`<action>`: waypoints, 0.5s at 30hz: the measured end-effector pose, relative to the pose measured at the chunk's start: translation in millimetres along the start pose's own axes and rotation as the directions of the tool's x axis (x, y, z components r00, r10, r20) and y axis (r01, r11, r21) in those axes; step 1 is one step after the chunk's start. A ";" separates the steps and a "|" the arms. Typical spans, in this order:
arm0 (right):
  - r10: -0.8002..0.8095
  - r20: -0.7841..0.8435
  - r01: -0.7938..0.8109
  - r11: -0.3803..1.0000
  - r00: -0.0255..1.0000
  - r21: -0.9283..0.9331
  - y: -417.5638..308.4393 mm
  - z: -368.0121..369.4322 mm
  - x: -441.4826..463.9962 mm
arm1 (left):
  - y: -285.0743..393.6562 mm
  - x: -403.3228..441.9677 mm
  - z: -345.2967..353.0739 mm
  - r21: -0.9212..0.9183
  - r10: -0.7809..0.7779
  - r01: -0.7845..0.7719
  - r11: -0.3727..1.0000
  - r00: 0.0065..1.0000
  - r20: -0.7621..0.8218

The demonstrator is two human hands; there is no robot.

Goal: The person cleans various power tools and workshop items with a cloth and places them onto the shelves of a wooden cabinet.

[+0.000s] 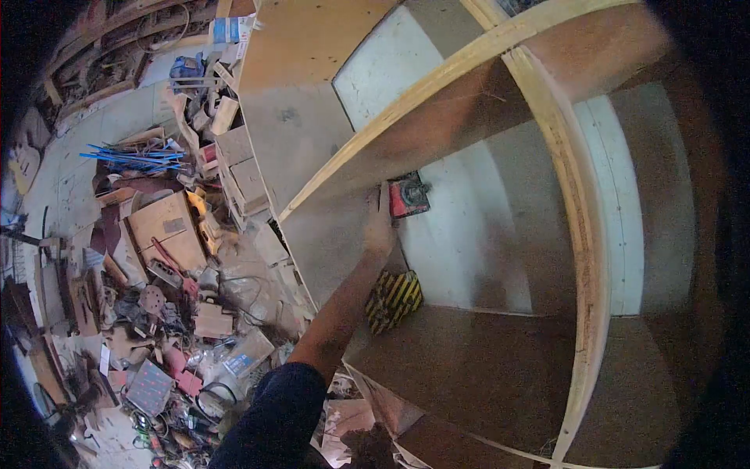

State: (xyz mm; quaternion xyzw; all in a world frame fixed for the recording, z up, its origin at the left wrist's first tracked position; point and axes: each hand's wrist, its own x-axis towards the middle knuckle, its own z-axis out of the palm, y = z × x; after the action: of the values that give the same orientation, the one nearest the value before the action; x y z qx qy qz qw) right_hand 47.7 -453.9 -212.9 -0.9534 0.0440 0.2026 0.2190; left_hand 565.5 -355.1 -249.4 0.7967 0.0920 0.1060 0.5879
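Observation:
My left arm, in a dark sleeve, reaches up from the bottom into a large wooden frame. My left hand (379, 229) is blurred at the left edge of a small red and black box-like thing (408, 197). Whether the fingers grip it or only lie against it, I cannot tell. Below the hand, a black and yellow striped piece (394, 300) lies on the brown panel. A curved pale wooden rib (437, 87) arches above the hand, and another rib (586, 227) runs down the right side. My right hand is not visible.
Left of the frame, clutter covers the floor: blue rods (137, 159), a cardboard box (168, 234), a dotted grey case (150, 388) and several loose tools. White and brown panels (461, 250) line the frame. A panel edge (262, 172) separates it from the clutter.

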 end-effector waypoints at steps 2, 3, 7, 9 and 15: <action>0.010 -0.007 -0.010 1.000 1.000 0.012 0.8 2.0 0.2 | -3.6 -4.3 -5.3 -0.057 -0.007 0.008 0.998 1.000 0.025; 0.016 -0.010 -0.016 1.000 1.000 0.024 1.3 4.0 2.2 | -5.9 -8.1 -12.3 -0.110 -0.015 0.021 0.994 0.998 0.054; 0.041 0.036 -0.045 0.992 0.999 0.120 8.4 9.2 7.5 | -26.5 -71.0 -56.9 -0.157 -0.049 0.078 0.984 0.982 0.181; 0.065 0.111 -0.088 0.972 0.992 0.219 12.4 16.2 12.5 | -59.0 -152.8 -72.9 -0.122 -0.107 0.113 0.986 0.993 0.053; 0.134 0.371 -0.297 0.855 0.919 0.425 -8.5 77.1 37.0 | -155.3 -356.4 -247.7 -0.040 -0.484 0.484 0.874 0.875 -0.009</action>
State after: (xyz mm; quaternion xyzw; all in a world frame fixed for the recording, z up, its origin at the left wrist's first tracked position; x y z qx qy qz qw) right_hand 54.7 -412.6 -287.9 -0.8122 0.1631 0.3652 0.4247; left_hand 151.1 -179.2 -348.6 0.7366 0.2920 -0.0352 0.6091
